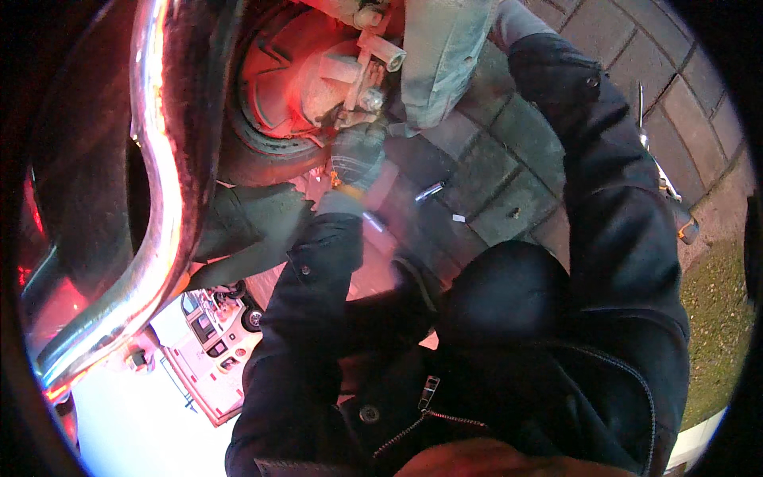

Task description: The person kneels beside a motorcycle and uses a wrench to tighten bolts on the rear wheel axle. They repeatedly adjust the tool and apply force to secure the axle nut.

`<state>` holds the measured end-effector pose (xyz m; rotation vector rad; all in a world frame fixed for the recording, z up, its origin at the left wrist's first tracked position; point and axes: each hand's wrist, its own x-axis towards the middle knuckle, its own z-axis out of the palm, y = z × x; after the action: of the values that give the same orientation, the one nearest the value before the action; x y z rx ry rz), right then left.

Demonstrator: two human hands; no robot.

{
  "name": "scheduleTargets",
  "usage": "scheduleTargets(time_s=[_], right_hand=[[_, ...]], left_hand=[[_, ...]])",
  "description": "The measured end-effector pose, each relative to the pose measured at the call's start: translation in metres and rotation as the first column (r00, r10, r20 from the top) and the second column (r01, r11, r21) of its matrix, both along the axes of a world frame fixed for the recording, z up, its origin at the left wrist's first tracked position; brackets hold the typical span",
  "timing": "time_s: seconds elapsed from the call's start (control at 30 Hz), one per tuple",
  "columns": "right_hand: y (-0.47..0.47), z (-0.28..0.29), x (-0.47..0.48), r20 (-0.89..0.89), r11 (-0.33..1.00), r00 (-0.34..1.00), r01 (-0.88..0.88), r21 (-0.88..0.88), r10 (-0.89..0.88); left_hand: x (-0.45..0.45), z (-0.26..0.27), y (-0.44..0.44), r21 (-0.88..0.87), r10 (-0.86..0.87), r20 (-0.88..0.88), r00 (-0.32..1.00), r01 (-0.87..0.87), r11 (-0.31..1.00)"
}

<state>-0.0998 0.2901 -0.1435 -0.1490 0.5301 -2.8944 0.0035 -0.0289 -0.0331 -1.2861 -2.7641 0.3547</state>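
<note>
My left hand (359, 154) wears a grey work glove. It reaches up against the lower end of a metal bracket with bolts (371, 98), beside the wheel's hub (316, 83). Its fingertips are hidden there, so whether they grip anything does not show. My right forearm (524, 27) runs up behind a dusty grey-white vehicle part (444, 59), and the right hand is out of sight. Below the wheel, a chrome cylindrical piece, probably a socket (430, 192), lies on the paving. A second shiny metal cylinder (374, 222) lies near my left cuff.
A thick chrome tube (158, 197) curves down the left side. A dark flap (250, 226) hangs below the tyre (286, 164). On the right lie a long metal tool (667, 185) and a black-and-orange tool end (687, 229). A small white piece (458, 218) rests on the pavers.
</note>
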Motion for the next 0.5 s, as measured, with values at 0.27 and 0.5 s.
scheduleTargets(time_s=[0.27, 0.5], right_hand=[[-0.009, 0.006, 0.006, 0.022, 1.000, 1.000, 0.015, 0.021, -0.015], [-0.014, 0.005, 0.000, 0.041, 0.998, 0.999, 0.020, 0.053, -0.022]], left_hand=[[0.002, 0.004, 0.001, -0.261, 0.000, -0.106, 0.994, -0.028, 0.965], [0.005, 0.004, 0.007, -0.082, 0.086, 0.013, 0.996, -0.084, 0.993]])
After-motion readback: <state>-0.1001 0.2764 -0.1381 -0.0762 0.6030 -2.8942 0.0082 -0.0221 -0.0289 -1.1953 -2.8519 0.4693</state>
